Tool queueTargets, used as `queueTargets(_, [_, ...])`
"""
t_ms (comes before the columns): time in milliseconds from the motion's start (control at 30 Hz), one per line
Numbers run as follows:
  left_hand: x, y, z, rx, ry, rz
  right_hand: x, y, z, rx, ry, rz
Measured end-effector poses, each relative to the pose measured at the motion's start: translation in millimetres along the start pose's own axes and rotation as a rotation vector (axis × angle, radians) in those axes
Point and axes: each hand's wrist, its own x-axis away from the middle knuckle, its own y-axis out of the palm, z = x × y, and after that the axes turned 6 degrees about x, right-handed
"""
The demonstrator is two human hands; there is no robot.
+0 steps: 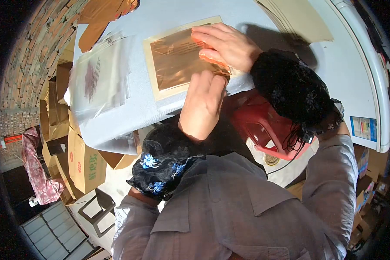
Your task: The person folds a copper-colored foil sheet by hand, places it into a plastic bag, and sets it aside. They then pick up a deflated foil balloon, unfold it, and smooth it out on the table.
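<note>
By the curled left hand (203,104), its grip unclear, the near-right corner of the glossy brown packet (171,65) is met; its right side is covered by the loosely extended right hand (234,45). Farther left, smooth tabletop (138,104) is bordered by filmy clear sleeves (102,76).

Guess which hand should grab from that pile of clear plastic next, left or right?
Probably the left hand: it's nearer the clear plastic on the person's left. The right hand is farther off, with the brown sheet between it and the pile.
</note>
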Motion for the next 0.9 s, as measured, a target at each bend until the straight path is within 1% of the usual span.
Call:
queueTargets(300, [-2, 3, 6, -0.082, -0.081, -0.019, -1, 4, 2, -0.012, -0.018, 0.033])
queueTargets(400, [-5, -2, 13, -0.208, -0.098, -0.059, -1, 2, 1, -0.010, -0.021, 0.040])
queueTargets(500, [-4, 1, 17, -0.367, -0.051, -0.087, -1, 0, 0, -0.012, -0.014, 0.039])
queueTargets(600, [-2, 7, 17, -0.518, 0.018, -0.169, 0, 1, 0, -0.013, -0.014, 0.043])
queueTargets(700, [1, 10, 18, -0.529, 0.042, -0.169, 0, 2, 0, 0.000, -0.016, 0.050])
queueTargets(800, [1, 8, 19, -0.525, 0.047, -0.229, 0, 3, 0, 0.017, -0.017, 0.050])
queueTargets(900, [3, 11, 16, -0.520, 0.081, -0.189, 0, 2, 1, 0.018, -0.025, 0.043])
